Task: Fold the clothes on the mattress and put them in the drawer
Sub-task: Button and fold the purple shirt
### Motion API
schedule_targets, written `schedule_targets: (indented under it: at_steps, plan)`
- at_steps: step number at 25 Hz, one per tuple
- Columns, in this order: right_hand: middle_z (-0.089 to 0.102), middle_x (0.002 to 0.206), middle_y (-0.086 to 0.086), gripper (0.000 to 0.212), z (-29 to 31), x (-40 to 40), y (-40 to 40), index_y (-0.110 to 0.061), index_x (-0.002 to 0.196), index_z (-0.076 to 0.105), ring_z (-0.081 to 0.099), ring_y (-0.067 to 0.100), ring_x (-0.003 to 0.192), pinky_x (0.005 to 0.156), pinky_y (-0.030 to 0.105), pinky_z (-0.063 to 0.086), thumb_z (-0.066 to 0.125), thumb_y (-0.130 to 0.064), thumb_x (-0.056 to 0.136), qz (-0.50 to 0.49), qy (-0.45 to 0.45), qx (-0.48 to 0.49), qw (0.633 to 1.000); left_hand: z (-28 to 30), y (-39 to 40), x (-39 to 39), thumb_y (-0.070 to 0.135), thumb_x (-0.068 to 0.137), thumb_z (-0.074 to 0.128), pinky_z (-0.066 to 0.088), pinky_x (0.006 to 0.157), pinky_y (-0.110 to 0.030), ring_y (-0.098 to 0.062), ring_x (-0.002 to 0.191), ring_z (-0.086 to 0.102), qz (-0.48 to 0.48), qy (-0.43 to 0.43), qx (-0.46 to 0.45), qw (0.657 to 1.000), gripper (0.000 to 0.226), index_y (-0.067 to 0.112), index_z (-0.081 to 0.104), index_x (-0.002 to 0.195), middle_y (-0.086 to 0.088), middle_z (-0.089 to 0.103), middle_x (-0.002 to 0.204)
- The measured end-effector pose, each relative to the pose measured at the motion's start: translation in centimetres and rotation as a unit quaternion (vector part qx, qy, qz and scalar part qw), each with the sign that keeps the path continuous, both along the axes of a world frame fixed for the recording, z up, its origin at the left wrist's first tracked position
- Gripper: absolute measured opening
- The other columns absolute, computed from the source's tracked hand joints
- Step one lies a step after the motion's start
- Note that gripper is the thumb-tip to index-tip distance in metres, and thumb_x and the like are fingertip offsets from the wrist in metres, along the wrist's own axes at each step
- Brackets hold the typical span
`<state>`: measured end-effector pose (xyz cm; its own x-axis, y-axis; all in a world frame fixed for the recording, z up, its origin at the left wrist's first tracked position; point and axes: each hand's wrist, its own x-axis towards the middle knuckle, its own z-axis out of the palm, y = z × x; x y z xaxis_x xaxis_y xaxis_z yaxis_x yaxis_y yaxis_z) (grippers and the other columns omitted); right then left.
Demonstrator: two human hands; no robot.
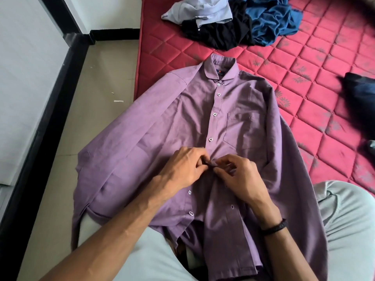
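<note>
A purple button-up shirt [239, 110] lies face up across the corner of the red quilted mattress [316, 57], collar pointing away from me. Its left sleeve and lower hem hang over the mattress edge onto the floor and my lap. The upper buttons are fastened; the lower placket lies open. My left hand [186, 167] and my right hand [241, 175] meet at the middle of the placket, each pinching the fabric at a button. The drawer is not in view.
A heap of unfolded clothes lies at the far end of the mattress: a pale blue one [200, 11], a black one [219, 33] and a dark blue one [274, 19]. Another dark garment [361, 94] lies at the right edge. Beige tiled floor [97, 82] and a white wall lie left.
</note>
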<state>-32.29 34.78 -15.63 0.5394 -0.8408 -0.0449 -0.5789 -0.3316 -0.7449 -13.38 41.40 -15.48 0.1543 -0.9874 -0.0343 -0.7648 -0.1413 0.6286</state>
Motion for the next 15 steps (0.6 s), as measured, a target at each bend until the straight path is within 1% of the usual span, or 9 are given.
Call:
schedule_targets:
  at_steps: [2, 3, 5, 7, 9, 12, 15]
  plan:
    - [0.073, 0.08, -0.012, 0.008, -0.1, 0.3, 0.3, -0.026, 0.093, 0.076, 0.066, 0.006, 0.066, 0.07, 0.033, 0.057, 0.079, -0.022, 0.086, -0.006, -0.007, -0.02, 1.0, 0.2, 0.4, 0.2, 0.018, 0.081, 0.08, 0.053, 0.07, -0.033, -0.004, 0.061, 0.054, 0.014, 0.014, -0.007, 1.0, 0.03, 0.027, 0.057, 0.099, 0.011, 0.068, 0.076]
    - [0.071, 0.076, -0.012, 0.006, 0.2, 0.4, 0.3, -0.025, 0.091, 0.076, 0.064, 0.008, 0.062, 0.067, 0.03, 0.056, 0.077, -0.02, 0.088, -0.013, -0.018, -0.015, 1.0, 0.3, 0.5, 0.2, 0.02, 0.081, 0.079, 0.054, 0.071, -0.034, -0.006, 0.064, 0.058, 0.014, 0.001, -0.001, 1.0, 0.028, 0.027, 0.058, 0.097, 0.011, 0.069, 0.076]
    - [0.068, 0.069, -0.012, 0.008, 0.7, 0.4, 0.4, -0.024, 0.088, 0.076, 0.063, 0.011, 0.056, 0.06, 0.026, 0.053, 0.074, -0.017, 0.09, -0.027, -0.042, 0.017, 0.999, 0.6, 0.8, 0.0, 0.026, 0.084, 0.075, 0.055, 0.074, -0.036, -0.017, 0.077, 0.066, 0.01, -0.065, 0.035, 0.997, 0.014, 0.027, 0.066, 0.095, 0.009, 0.071, 0.081]
    - [0.065, 0.064, -0.014, 0.009, 1.0, 0.3, 0.6, -0.024, 0.086, 0.074, 0.063, 0.013, 0.053, 0.057, 0.028, 0.053, 0.073, -0.017, 0.091, -0.033, -0.054, 0.048, 0.997, 0.9, 1.1, -0.2, 0.029, 0.089, 0.069, 0.054, 0.073, -0.036, -0.025, 0.089, 0.068, 0.009, -0.108, 0.059, 0.992, 0.011, 0.027, 0.071, 0.099, 0.006, 0.073, 0.089]
    - [0.064, 0.061, -0.014, 0.009, 1.0, 0.3, 0.8, -0.024, 0.085, 0.072, 0.063, 0.013, 0.053, 0.057, 0.027, 0.052, 0.071, -0.017, 0.091, -0.029, -0.055, 0.051, 0.997, 0.6, 1.0, -0.2, 0.032, 0.089, 0.07, 0.052, 0.073, -0.037, -0.028, 0.093, 0.067, 0.013, -0.113, 0.054, 0.992, 0.012, 0.025, 0.07, 0.099, 0.005, 0.072, 0.093]
    - [0.064, 0.063, -0.01, 0.007, 0.8, 0.4, 1.1, -0.022, 0.084, 0.07, 0.062, 0.01, 0.054, 0.059, 0.029, 0.052, 0.073, -0.019, 0.09, -0.009, -0.061, 0.037, 0.997, 0.1, 0.8, -0.5, 0.032, 0.09, 0.071, 0.05, 0.072, -0.041, -0.034, 0.097, 0.065, 0.009, -0.137, 0.049, 0.989, 0.016, 0.02, 0.062, 0.096, -0.004, 0.069, 0.1]
    - [0.066, 0.067, -0.01, 0.007, 0.4, 0.4, 1.4, -0.023, 0.089, 0.073, 0.06, 0.006, 0.059, 0.064, 0.025, 0.052, 0.079, -0.025, 0.086, 0.025, -0.023, 0.01, 0.999, -0.4, 0.8, -0.7, 0.026, 0.089, 0.071, 0.052, 0.075, -0.043, -0.034, 0.1, 0.064, 0.002, -0.135, 0.069, 0.988, 0.015, 0.018, 0.062, 0.097, -0.006, 0.066, 0.102]
